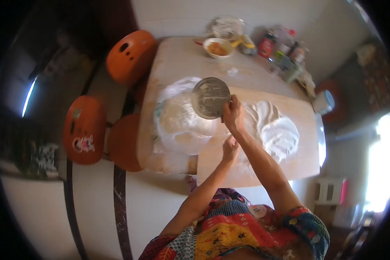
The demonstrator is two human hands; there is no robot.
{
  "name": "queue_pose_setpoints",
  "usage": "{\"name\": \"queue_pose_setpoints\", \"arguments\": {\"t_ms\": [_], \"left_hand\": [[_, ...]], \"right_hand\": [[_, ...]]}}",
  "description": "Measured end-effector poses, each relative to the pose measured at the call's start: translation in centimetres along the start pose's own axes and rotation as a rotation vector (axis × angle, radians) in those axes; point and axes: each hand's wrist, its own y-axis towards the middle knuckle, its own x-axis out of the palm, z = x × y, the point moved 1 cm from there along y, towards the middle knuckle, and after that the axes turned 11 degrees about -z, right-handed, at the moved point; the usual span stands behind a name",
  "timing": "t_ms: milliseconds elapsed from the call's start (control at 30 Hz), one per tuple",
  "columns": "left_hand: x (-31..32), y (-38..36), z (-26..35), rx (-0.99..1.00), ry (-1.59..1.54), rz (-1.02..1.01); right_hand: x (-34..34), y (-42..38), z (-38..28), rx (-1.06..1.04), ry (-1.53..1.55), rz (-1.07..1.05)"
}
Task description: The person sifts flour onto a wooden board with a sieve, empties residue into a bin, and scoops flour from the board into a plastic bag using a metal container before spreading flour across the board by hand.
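Note:
My right hand (234, 115) is closed around the side of a round metal cup (211, 96), tilted so that its floury inside faces me. The cup hangs above the right edge of an open plastic bag (177, 143) full of white flour (182, 113). Just below and nearer to me, my left hand (230, 149) is curled closed over the wooden board (221, 171). What its fingers hold, if anything, is hidden. A wide spread of white flour (277, 132) lies on the board, to the right of my hands.
Orange chairs (84, 130) stand along the table's (173, 54) left side. At the back are a bowl of orange-coloured food (218, 48), a plastic-wrapped bundle (227, 27) and several bottles (267, 44). A white tub (324, 102) sits near the right corner.

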Motion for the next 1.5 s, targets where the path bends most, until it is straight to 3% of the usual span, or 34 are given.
{"name": "queue_pose_setpoints", "arguments": {"t_ms": [33,100,167,233,300,367,467,600,700,867,1033,1133,1167,1233,1300,1367,1500], "left_hand": [[0.3,-0.7,0.7,0.070,-0.057,0.001],[0.6,-1.8,1.9,0.113,0.047,-0.020],[1.5,-3.0,1.9,0.350,0.390,0.096],[2.8,-4.2,0.6,0.313,0.377,-0.059],[3.7,-6.0,1.4,0.290,0.710,-0.092],[4.6,-6.8,0.2,0.254,0.719,-0.189],[5.6,-7.6,0.8,0.106,1.114,-0.235],[8.0,-6.7,0.7,0.126,1.140,-0.253],[10.6,-4.5,0.2,0.119,1.061,-0.182],[13.6,0.4,1.0,0.166,1.049,-0.048],[14.8,4.1,0.9,0.205,0.946,-0.085],[15.4,5.4,-0.8,0.293,0.551,-0.103],[15.6,5.6,-0.6,0.292,0.555,-0.105],[15.8,6.0,0.5,0.199,0.209,-0.251],[16.3,5.9,1.9,0.183,0.195,-0.258],[16.9,5.7,3.0,0.160,0.141,-0.290],[17.8,4.6,4.5,0.120,0.091,-0.395]], "right_hand": [[-1.4,-0.7,0.2,0.025,-0.009,0.055],[-4.8,-2.0,0.5,0.247,0.359,-0.001],[-8.4,-4.0,2.7,0.293,0.376,0.106],[-12.3,-7.1,3.8,0.301,0.484,0.274],[-16.8,-10.5,6.8,0.319,0.444,0.374],[-20.7,-13.9,10.0,0.339,0.395,0.489],[-24.9,-18.4,11.7,0.446,0.382,0.657],[-27.8,-22.3,14.4,0.515,0.384,0.805],[-28.3,-23.8,15.7,0.554,0.331,0.899],[-29.4,-25.5,17.6,0.649,-0.075,0.744],[-29.7,-22.8,17.6,0.735,-0.100,0.557],[-27.1,-19.7,17.3,0.727,-0.081,0.443],[-26.2,-18.9,17.2,0.726,-0.045,0.404],[-24.6,-17.6,17.5,0.691,-0.038,0.399],[-23.6,-16.4,17.3,0.656,-0.032,0.392],[-23.3,-15.3,16.6,0.761,-0.013,0.358],[-22.8,-15.3,18.0,0.694,0.119,0.350]]}}
